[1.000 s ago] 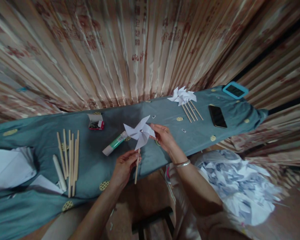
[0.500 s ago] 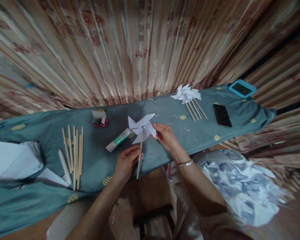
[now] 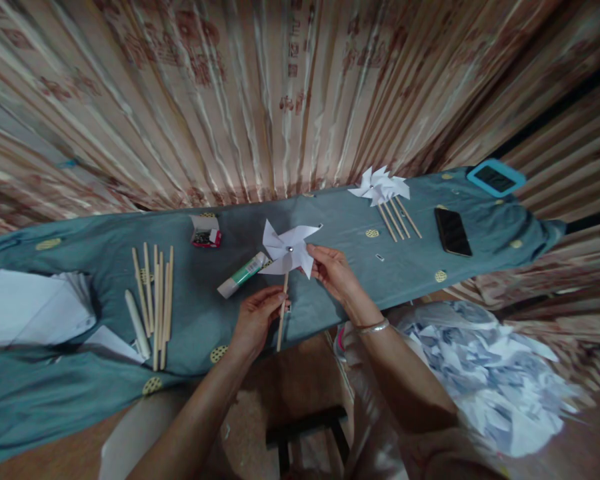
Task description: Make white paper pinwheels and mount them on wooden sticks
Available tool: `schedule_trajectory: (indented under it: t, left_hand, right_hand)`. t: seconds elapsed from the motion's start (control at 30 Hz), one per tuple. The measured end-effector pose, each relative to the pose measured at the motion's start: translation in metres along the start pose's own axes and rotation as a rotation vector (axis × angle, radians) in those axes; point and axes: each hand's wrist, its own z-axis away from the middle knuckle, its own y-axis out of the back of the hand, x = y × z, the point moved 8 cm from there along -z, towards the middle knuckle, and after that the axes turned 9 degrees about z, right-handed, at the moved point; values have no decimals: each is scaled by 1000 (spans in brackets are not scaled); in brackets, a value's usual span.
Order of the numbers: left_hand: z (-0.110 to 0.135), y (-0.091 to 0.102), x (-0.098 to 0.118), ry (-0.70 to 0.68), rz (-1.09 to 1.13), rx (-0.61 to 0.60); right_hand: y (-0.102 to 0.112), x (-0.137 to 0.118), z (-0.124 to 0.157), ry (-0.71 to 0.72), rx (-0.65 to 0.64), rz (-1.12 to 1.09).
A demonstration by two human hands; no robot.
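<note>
Fingers of the left hand (image 3: 254,321) close around a thin wooden stick (image 3: 281,320) near its middle, holding a white paper pinwheel (image 3: 289,250) upright just over the near edge of a cloth-draped worktop (image 3: 330,220). The low grip appears to leave the blades clear of the palm. The right hand (image 3: 333,272), at three o'clock of the wheel, has thumb and fingertips pinched lightly on the tip of one blade, its other fingers loosely curled. A bracelet (image 3: 373,327) rings that wrist.

Supplies lie within reach. A glue stick (image 3: 243,275) sits at eight o'clock of the wheel and a small open box (image 3: 206,235) at ten o'clock. A rough row of loose sticks (image 3: 155,300) lies farther out at nine o'clock, beside white sheets (image 3: 30,310).

A stack of finished pinwheels (image 3: 381,188) lies apart at two o'clock, likely to spare it from the handling, with a phone (image 3: 453,231) and a blue-cased device (image 3: 496,178) beyond. A heap of paper scraps (image 3: 485,373) sits below the worktop's edge at four o'clock. A striped curtain (image 3: 280,100) closes off the back.

What the box holds is too small to read. The wheel's hub shows only as a glint, and the stick's join to the paper is hidden behind the blades. The wheels in the far stack cannot be counted.
</note>
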Motion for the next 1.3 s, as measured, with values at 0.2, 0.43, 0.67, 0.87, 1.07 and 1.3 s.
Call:
schedule_trajectory:
  t: [0.2,0.43,0.67,0.87,1.07,1.3]
  left_hand:
    - [-2,1,0,-14,-6,-11]
    - [-2,2,-1,-9,8,7]
    - [-4,2,1,-22,12,6]
    - [-3,1,3,-36,6,6]
    - [-3,2,4,-55,-6,8]
    - [-5,3,0,-42,43,0]
  right_hand:
    - [-2,-2,2,4,-1,4]
    - [-3,0,2,-18,-7,-10]
    - [-5,3,2,-30,-34,-19]
    - [-7,7,2,-64,-39,-7]
    - [-9,8,3,-64,-39,-12]
    - [-8,13,3,-74,-24,-10]
